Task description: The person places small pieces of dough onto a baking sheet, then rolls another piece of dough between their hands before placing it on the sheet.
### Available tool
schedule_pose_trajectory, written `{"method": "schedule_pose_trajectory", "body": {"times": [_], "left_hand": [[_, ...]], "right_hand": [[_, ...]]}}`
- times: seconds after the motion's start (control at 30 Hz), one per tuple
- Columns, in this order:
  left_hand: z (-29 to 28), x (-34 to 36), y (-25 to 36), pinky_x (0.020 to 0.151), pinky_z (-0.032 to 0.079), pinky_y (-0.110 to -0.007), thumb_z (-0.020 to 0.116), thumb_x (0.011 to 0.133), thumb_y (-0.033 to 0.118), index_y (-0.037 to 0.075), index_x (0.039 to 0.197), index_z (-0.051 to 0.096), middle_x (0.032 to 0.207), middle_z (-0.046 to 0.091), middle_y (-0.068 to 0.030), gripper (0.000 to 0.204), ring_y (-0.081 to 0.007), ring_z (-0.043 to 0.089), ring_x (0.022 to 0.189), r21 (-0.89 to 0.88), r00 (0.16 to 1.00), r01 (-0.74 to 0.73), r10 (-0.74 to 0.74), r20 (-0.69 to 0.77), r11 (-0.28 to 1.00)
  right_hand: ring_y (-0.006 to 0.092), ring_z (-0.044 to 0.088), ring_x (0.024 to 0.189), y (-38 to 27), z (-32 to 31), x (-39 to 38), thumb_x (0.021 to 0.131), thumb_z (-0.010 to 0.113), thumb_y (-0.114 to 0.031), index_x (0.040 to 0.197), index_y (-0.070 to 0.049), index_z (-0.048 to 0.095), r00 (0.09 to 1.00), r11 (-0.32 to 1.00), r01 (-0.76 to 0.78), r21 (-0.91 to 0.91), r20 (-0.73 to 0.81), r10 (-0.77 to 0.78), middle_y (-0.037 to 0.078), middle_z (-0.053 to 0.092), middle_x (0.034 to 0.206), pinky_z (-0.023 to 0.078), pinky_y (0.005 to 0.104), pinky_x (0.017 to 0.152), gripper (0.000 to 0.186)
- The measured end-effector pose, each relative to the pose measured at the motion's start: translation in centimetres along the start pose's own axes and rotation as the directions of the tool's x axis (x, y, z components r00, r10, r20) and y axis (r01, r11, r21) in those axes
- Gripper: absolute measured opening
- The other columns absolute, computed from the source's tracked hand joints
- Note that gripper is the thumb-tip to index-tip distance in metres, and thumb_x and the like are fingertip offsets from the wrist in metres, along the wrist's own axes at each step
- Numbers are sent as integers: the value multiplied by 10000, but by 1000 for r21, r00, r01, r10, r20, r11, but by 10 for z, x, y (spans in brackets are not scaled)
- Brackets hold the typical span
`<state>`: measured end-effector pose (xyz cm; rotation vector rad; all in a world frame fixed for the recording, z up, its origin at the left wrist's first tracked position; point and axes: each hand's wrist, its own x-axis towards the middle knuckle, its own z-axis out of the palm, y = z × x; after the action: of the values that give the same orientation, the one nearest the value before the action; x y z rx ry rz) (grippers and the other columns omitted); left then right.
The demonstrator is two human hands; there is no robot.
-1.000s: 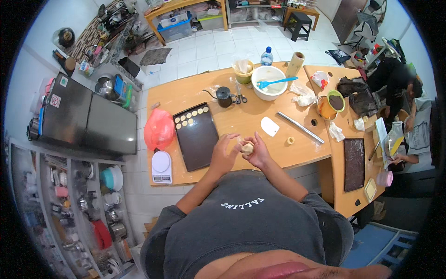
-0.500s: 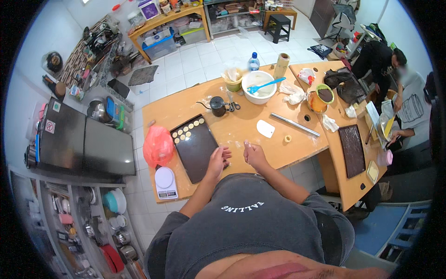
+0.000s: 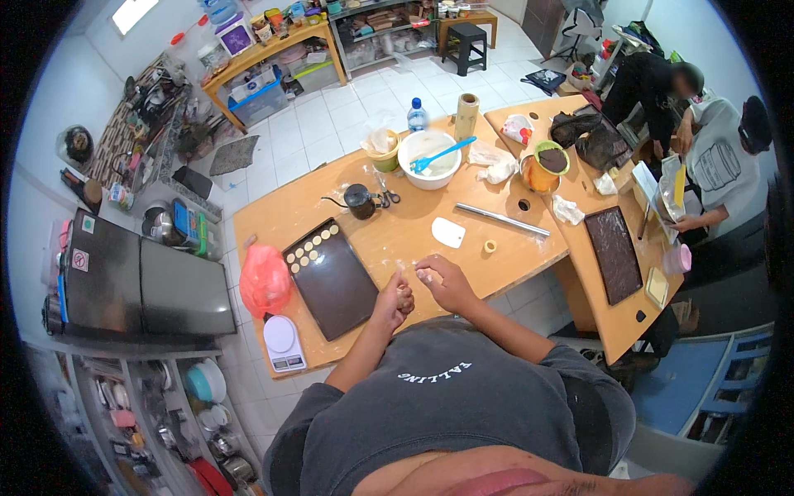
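Observation:
My left hand [image 3: 392, 302] is over the near table edge, beside the dark baking tray [image 3: 342, 287], with its fingers curled inward. Close to it on the right, my right hand [image 3: 445, 283] has its fingers bent and pressed together, with pale floury marks on the fingertips. Whether either hand holds something small cannot be made out. Rows of small pale dough discs [image 3: 312, 246] cover the far left part of the tray. Ahead of the hands lie a white dough scraper [image 3: 447, 233], a small pale ring cutter [image 3: 490, 246] and a metal rolling rod [image 3: 502, 219].
A red plastic bag [image 3: 265, 279] and kitchen scale [image 3: 283, 343] sit left of the tray. Farther back are a black kettle [image 3: 360, 202] and a white bowl [image 3: 429, 178] with a blue spatula [image 3: 443, 155]. Two people work at the right table, near another dark tray [image 3: 614, 255].
My left hand's fingers have curled in from a more outstretched pose. The whole view has shifted, and more of a second person shows at the right. The dough discs stay in place.

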<state>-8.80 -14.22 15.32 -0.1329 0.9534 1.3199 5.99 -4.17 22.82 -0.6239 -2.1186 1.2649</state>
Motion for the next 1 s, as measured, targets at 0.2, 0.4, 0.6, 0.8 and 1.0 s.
{"method": "schedule_pose_trajectory", "body": {"times": [0.2, 0.4, 0.6, 0.8, 1.0], "left_hand": [[71, 9, -2, 392, 295, -236, 511, 1012, 400, 140, 852, 474, 575, 417, 30, 307, -70, 368, 436, 205, 903, -416, 430, -25, 886], [187, -1, 9, 956, 438, -345, 506, 1002, 268, -1, 1341, 445, 1152, 558, -123, 437, -211, 560, 1068, 633, 626, -730, 625, 466, 258], [247, 23, -21, 1114, 305, -427, 541, 957, 371, 21, 1438, 391, 1422, 442, -199, 614, -318, 402, 1350, 713, 474, -695, 684, 554, -96], [239, 80, -78, 1083, 336, -440, 441, 1016, 438, 62, 1447, 380, 1399, 462, -165, 575, -272, 439, 1308, 615, 723, -615, 665, 189, 493], [228, 104, -105, 932, 470, -466, 344, 992, 624, 147, 1402, 433, 1332, 517, -89, 636, -237, 495, 1220, -157, 991, -84, 100, 92, 984]], "right_hand": [[234, 632, 931, 57, -33, -4, 1003, 516, -286, 1044, -28, 621, 932, 879, -363, 309, 113, 345, 107, 651, 971, 492, 383, 844, 282], [263, 632, 999, 70, -114, 8, 999, 354, -597, 1112, -98, 585, 638, 72, -624, 778, 454, 622, 113, 632, 1086, 500, 459, 869, 562], [238, 648, 772, 101, -183, 15, 995, 343, -624, 919, -135, 583, 680, -53, -560, 827, 495, 541, 99, 616, 861, 508, 384, 626, 550], [156, 405, 419, 131, -229, 6, 1025, 409, -519, 691, -136, 458, 681, 321, -690, 648, 431, 592, 41, 473, 559, 293, 312, 397, 510], [147, 580, 817, 86, -244, 13, 1036, 419, -274, 982, 0, 597, 941, 836, -323, 443, 248, 232, 68, 600, 879, 490, 312, 702, 332]]}}
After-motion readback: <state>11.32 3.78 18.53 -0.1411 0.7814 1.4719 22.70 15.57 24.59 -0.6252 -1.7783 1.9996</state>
